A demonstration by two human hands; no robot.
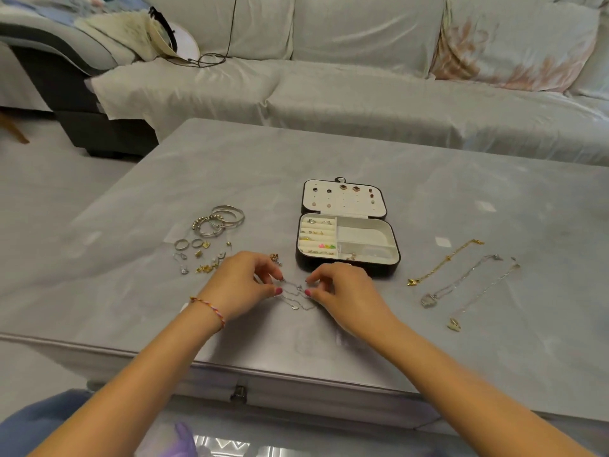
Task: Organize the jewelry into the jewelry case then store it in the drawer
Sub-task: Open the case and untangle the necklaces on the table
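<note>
An open black jewelry case with a white lining lies mid-table; earrings sit in its lid and rings in its left slots. Just in front of it, my left hand and my right hand each pinch a thin silver chain necklace that lies tangled on the table between them. Silver bangles, rings and small gold and silver earrings lie to the left. A gold necklace and two silver necklaces are laid out on the right.
The grey table has a drawer with a small knob at its front edge below my arms. A grey sofa stands behind the table, with a cable, a bag and cushions on it.
</note>
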